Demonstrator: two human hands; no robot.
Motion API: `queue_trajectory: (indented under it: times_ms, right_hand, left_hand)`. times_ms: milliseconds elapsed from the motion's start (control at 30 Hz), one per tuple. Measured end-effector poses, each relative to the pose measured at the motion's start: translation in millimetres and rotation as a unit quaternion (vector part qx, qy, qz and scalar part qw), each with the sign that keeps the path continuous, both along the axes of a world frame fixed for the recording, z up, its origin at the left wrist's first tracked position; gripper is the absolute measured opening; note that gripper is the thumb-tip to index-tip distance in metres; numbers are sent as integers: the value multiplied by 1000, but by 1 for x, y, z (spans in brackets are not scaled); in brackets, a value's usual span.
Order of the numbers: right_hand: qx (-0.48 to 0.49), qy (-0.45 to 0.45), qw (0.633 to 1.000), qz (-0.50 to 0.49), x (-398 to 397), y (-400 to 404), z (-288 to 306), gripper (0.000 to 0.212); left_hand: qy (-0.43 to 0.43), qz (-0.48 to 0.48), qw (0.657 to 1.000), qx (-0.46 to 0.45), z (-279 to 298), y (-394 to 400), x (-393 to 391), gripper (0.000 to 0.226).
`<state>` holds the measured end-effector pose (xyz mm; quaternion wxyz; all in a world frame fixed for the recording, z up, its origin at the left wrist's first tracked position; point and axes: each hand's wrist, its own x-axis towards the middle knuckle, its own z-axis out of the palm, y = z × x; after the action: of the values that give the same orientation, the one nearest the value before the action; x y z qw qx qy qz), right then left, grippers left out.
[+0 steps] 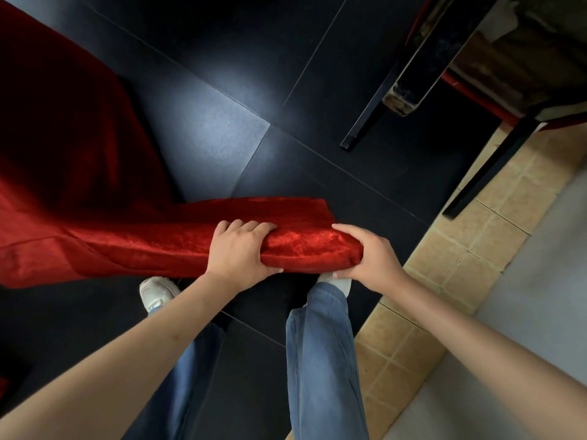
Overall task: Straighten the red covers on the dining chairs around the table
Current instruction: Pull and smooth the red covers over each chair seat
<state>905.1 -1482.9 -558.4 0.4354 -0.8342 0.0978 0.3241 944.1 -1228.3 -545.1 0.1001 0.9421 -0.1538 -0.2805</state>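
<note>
Red cover (pixel 133 246): the cloth lies over the top edge of a chair back directly in front of the person, at about the middle of the view, and falls away to the left in a wide sheet of shiny red fabric. Left hand (pixel 236 252): fingers curled over the far side of the covered edge, thumb underneath on the near side, gripping the cloth. Right hand (pixel 370 257): placed at the right-hand corner of the same edge, fingers wrapped over the top and thumb below, gripping the cloth at that corner. The two hands sit near each other, with a short stretch of red fabric between them. Below the hands, blue jeans (pixel 320 360) and white shoes (pixel 157 292) stand on a dark tiled floor (pixel 222 106). To the right, tan tiles (pixel 451 258) border the dark floor. Farther off, at upper right, the black legs of a second chair (pixel 371 119) rest on the floor, with a red edge showing above them.
</note>
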Motion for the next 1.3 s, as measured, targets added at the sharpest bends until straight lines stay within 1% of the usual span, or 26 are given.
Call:
queue_trajectory:
  times_ms: [100, 200, 267, 500, 633, 733, 800, 967, 1100, 1233, 1300]
  right_hand:
    - [10, -1, 999, 42, 2, -7, -6, 96]
    - [11, -16, 996, 88, 7, -13, -11, 96]
    - [15, -31, 994, 101, 8, -14, -12, 93]
    - [34, -66, 995, 60, 4, -17, -13, 83]
    - [28, -65, 997, 23, 2, -13, -16, 76]
    - [25, -62, 998, -5, -2, -10, -15, 74]
    - [28, -56, 998, -20, -2, -8, -14, 74]
    - [37, -52, 997, -39, 4, -4, -5, 74]
    - [52, -56, 996, -38, 6, 0, 2, 74]
    - [45, -45, 998, -6, 9, -4, 2, 87]
    - [44, -41, 998, 5, 11, -5, -3, 88]
  left_hand:
    - [-30, -10, 999, -19, -1, -1, -3, 80]
    - [-37, -34, 998, -32, -3, -10, -3, 82]
    - [-45, -42, 997, -40, -3, -17, -3, 83]
    - [-34, -42, 998, -36, -3, -27, -5, 87]
    - [-27, -40, 998, -34, -2, -32, -3, 75]
    - [-38, -43, 997, -42, -1, -32, 0, 66]
    - [-49, -46, 996, -54, 1, -31, 2, 64]
    - [-73, -47, 993, -80, 8, -24, 8, 61]
    - [-100, -68, 987, -102, 17, -18, 14, 60]
    - [-103, -66, 986, -112, 18, -18, 14, 61]
    - [-106, -60, 987, -107, 16, -18, 13, 64]
